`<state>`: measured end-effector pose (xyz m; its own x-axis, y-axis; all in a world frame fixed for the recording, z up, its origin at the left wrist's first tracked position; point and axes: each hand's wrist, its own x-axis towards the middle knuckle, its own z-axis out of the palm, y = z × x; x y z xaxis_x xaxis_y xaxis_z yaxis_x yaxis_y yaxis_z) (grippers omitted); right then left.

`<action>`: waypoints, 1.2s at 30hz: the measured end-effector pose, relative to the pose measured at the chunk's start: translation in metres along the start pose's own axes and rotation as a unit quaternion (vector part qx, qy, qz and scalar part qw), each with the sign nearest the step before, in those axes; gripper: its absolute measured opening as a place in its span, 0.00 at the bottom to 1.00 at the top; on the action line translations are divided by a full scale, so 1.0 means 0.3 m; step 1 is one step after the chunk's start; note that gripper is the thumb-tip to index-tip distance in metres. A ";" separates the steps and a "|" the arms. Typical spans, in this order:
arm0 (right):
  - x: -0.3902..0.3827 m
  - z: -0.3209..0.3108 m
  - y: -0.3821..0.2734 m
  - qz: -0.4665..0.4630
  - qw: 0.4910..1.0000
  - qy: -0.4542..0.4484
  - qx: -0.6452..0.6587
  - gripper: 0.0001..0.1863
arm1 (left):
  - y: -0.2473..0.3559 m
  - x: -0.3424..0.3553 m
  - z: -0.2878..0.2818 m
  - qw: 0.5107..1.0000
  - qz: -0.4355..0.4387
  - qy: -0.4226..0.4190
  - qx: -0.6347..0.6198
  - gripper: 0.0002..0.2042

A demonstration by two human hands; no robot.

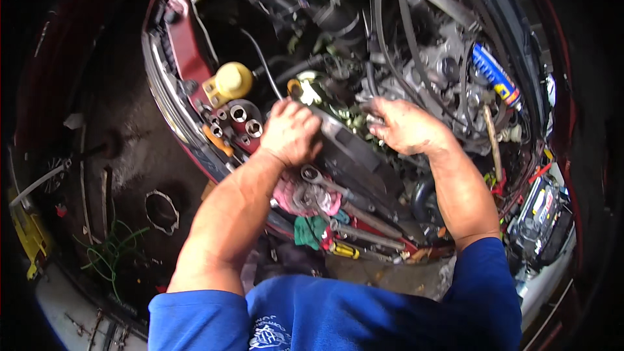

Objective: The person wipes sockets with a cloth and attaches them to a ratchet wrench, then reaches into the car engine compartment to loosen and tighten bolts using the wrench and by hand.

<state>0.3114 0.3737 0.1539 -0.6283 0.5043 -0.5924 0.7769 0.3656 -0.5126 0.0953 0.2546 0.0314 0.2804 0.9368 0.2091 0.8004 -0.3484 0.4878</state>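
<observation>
My left hand (291, 131) is closed at the edge of a long black panel (354, 143) at the front of an engine bay. A thin grey rod or tube (263, 62) runs down to its fingers; whether they grip it is hidden. My right hand (409, 129) reaches in from the right over the engine (442, 68), its fingertips apart beside light-coloured, broken-looking bits (351, 117). Nothing shows between those fingers. Left of my left hand lie several sockets (239, 114) near a yellow-capped reservoir (233, 80).
Below the panel rest a pink rag (292, 196), a ratcheting wrench (325, 181), a green cloth (309, 231) and a yellow-handled screwdriver (344, 250). A blue spray can (495, 75) and a wooden stick (492, 133) lie on the right. Black hoses (406, 26) cross the engine.
</observation>
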 end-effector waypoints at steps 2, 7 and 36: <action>-0.045 0.124 0.113 0.125 0.991 -0.053 -0.005 0.20 | -0.006 0.004 -0.006 1.000 0.001 0.006 0.005 0.20; -0.031 0.409 0.448 0.171 0.971 -0.022 0.166 0.23 | -0.007 -0.007 0.034 1.000 0.003 -0.004 -0.004 0.26; 0.590 1.217 1.017 0.201 0.559 -0.004 0.804 0.08 | -0.022 -0.027 0.035 1.000 -0.003 -0.018 0.008 0.31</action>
<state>0.4218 0.2889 -0.3342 -0.4214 0.2862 -0.8605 -0.1824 -0.9562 -0.2287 0.0934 0.2496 0.0176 0.2936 0.9396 0.1761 0.8105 -0.3424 0.4753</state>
